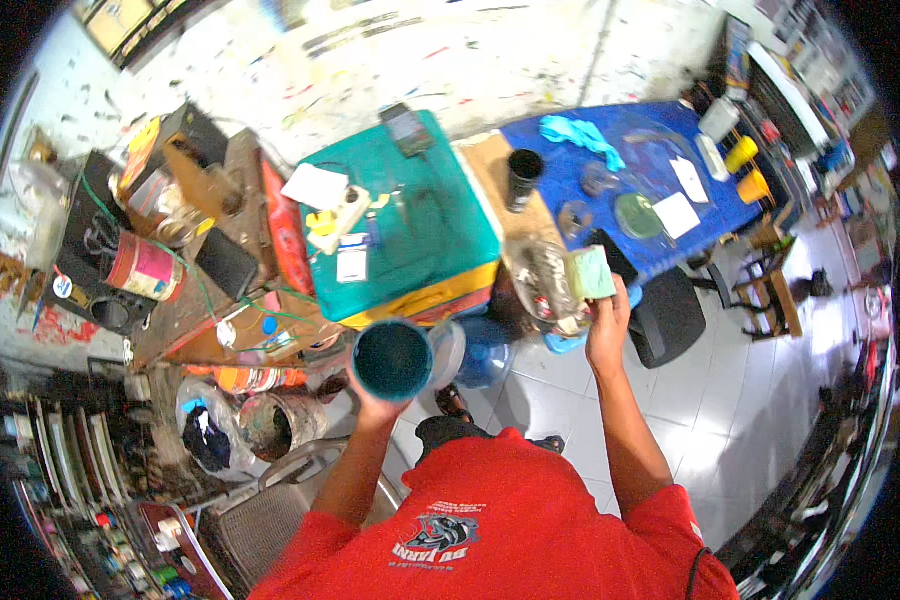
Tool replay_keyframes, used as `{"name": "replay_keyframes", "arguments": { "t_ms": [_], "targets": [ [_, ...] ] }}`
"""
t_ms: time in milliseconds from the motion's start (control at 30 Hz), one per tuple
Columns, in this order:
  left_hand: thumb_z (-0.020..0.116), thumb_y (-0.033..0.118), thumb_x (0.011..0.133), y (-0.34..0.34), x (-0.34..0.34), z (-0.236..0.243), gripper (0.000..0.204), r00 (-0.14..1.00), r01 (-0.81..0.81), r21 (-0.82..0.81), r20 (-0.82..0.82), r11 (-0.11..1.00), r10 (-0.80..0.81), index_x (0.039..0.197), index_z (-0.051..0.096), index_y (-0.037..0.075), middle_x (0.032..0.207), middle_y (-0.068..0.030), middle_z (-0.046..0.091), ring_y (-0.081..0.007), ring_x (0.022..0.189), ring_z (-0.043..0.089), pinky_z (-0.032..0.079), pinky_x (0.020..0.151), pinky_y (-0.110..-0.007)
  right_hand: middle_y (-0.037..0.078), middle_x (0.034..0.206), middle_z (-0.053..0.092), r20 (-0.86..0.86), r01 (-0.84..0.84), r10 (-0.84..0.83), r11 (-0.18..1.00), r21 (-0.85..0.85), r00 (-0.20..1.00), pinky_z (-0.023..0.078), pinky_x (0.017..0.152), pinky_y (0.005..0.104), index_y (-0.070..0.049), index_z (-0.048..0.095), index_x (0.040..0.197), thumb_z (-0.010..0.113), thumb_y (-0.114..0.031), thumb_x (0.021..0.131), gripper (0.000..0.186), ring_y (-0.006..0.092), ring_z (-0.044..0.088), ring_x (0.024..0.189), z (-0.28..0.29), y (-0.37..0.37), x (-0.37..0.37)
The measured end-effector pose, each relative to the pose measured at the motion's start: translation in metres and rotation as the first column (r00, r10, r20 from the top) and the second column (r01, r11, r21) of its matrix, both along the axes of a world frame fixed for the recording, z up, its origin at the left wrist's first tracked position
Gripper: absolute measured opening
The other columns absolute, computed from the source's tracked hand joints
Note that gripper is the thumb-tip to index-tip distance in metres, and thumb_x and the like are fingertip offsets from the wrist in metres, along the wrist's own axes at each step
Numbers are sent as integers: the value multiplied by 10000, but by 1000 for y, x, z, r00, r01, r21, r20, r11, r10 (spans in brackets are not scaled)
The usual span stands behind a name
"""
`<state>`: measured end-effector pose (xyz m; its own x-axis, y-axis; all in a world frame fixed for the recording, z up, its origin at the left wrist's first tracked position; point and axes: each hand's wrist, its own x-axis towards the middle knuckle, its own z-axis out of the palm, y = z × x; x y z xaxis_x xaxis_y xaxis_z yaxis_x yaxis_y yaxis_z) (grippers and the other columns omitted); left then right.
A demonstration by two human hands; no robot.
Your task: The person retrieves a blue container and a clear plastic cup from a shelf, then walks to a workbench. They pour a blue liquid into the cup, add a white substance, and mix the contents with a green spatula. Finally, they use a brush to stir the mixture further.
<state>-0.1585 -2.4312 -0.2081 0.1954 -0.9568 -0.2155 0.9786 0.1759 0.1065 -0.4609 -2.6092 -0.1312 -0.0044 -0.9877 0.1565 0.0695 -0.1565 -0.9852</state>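
Teal cup [393, 360] is sitting in your left grip [376, 404]; your right grip [609, 318] is holding a pale green square [591, 273].

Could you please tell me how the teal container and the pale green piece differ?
The teal container is round and dark; the green piece is squarish and pale. The left hand holds the teal container, the right hand the green piece. Both are handheld.
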Motion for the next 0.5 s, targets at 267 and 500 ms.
{"name": "replay_keyframes", "arguments": {
  "t_ms": [267,500],
  "targets": [
    [318,652,890,-132,-281,57,712,674,369,-136,721,919,-164,1312,522,116,1317,-133,543,-333,1190,528,389,1027,-516,-49,883,526,170,302,-288,951,-67,942,357,683,204,-72,566,1065,511,-176,954,162,36,440,766,59,82,-247],
    [325,639,896,-143,-556,80,630,718,696,-135,151,705,-680,1249,570,178,1281,-54,575,-290,1197,521,385,1027,-498,-27,868,525,72,663,-659,747,-55,749,380,712,216,-61,559,1049,493,-143,927,161,62,447,770,58,187,-462]
  ]
}}
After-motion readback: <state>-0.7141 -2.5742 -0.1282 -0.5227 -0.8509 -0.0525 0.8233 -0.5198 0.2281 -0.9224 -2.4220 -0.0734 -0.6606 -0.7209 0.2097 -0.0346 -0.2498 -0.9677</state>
